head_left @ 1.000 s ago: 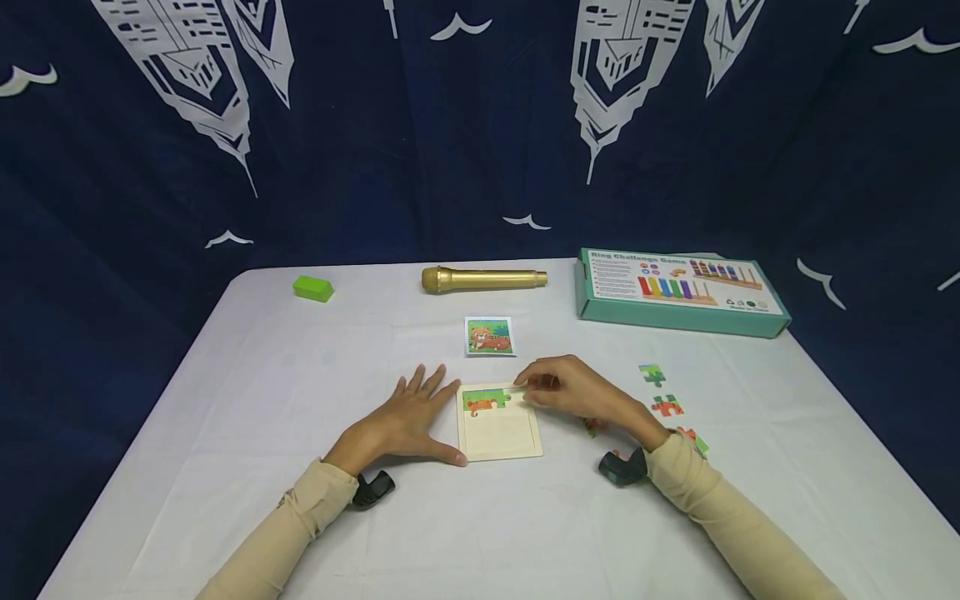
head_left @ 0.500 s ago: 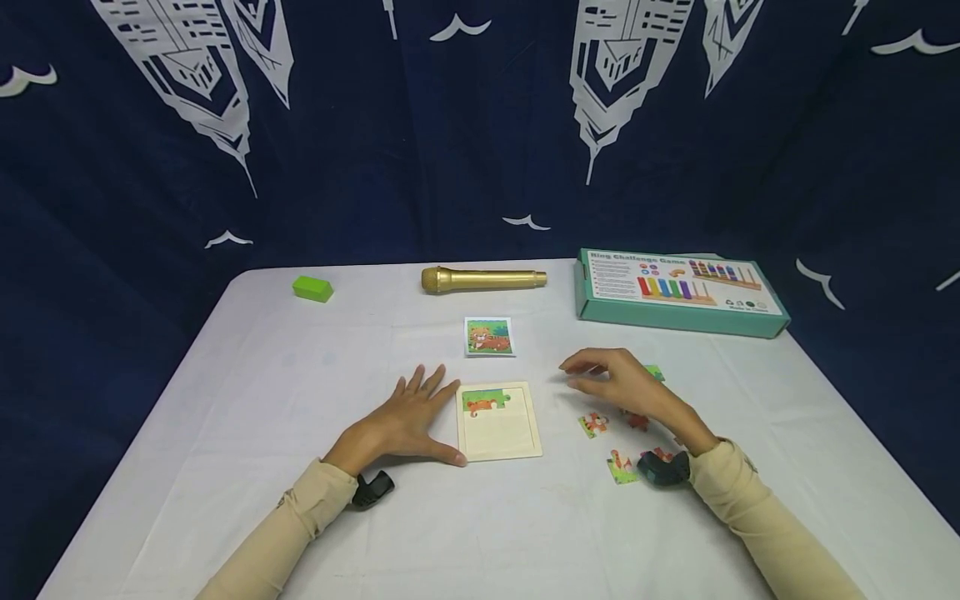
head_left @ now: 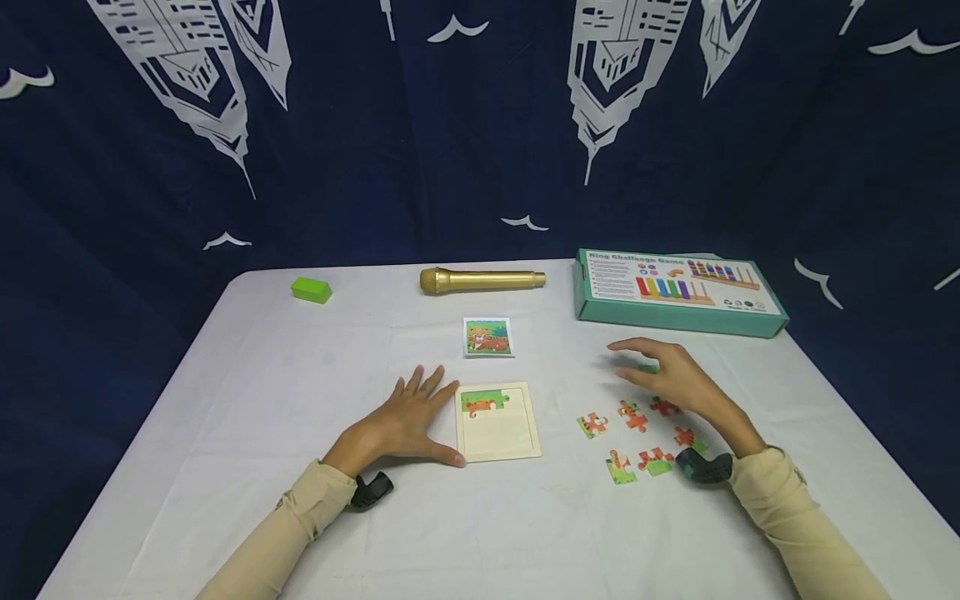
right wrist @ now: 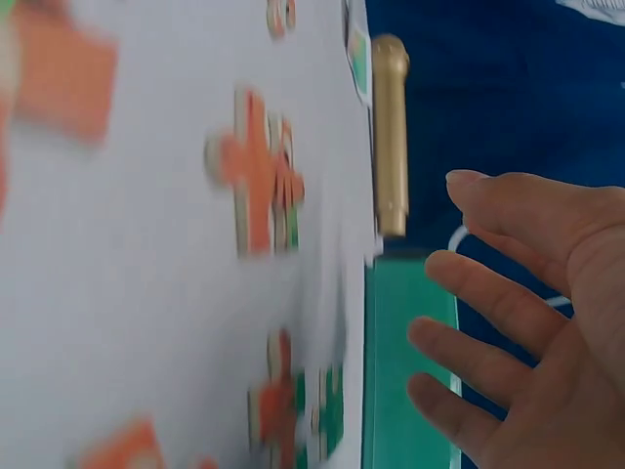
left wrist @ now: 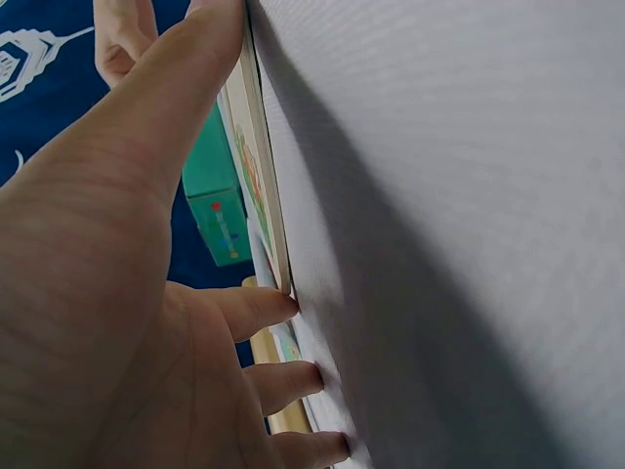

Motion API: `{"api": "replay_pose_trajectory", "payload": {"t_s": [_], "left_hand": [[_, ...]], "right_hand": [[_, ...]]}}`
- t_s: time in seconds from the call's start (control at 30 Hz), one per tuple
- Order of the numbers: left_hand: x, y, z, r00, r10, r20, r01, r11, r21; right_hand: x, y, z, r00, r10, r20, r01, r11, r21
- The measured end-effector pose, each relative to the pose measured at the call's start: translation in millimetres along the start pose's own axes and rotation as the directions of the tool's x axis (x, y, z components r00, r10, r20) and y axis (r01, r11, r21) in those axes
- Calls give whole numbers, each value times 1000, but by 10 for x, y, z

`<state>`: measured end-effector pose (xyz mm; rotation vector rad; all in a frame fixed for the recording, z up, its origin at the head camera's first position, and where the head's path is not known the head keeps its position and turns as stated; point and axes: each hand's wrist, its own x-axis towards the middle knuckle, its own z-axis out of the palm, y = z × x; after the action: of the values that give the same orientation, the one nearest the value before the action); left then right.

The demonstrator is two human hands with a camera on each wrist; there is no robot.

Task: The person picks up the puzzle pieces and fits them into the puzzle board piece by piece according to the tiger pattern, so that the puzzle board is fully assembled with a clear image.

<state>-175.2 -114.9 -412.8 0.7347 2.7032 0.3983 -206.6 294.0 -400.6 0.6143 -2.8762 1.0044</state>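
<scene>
My left hand lies spread on the cloth, its thumb and forefinger touching the left edge of a pale square puzzle tray. Joined jigsaw pieces in green and orange sit in the tray's upper left. Over the right of the table hovers my right hand, fingers loosely bent and holding nothing, as the right wrist view also shows. Partly hidden beneath it is a green jigsaw piece. Several loose orange-and-green pieces, among them a tiger-face piece and a cross-shaped piece, lie nearer the front.
A tiger picture card lies behind the tray. Farther back are a gold microphone, a green block at left and a teal game box at right. A dark blue printed curtain hangs behind the white-covered table.
My right hand has moved from the tray's upper right corner rightward to above the loose pieces, uncovering several of them. The left hand and the tray stay where they were.
</scene>
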Motion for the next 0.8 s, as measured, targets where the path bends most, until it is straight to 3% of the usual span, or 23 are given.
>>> {"api": "replay_pose_trajectory", "payload": {"t_s": [0.33,0.8], "left_hand": [[-5,1,4,1000,-4,4,4,1000,-5],[2,-6,5,1000,0,9,0,1000,-11]], "right_hand": [[-139,207,-178,995,88,43,-88,996,-1],[-214,442,-218,989,138,51,-138,990,-7]]}}
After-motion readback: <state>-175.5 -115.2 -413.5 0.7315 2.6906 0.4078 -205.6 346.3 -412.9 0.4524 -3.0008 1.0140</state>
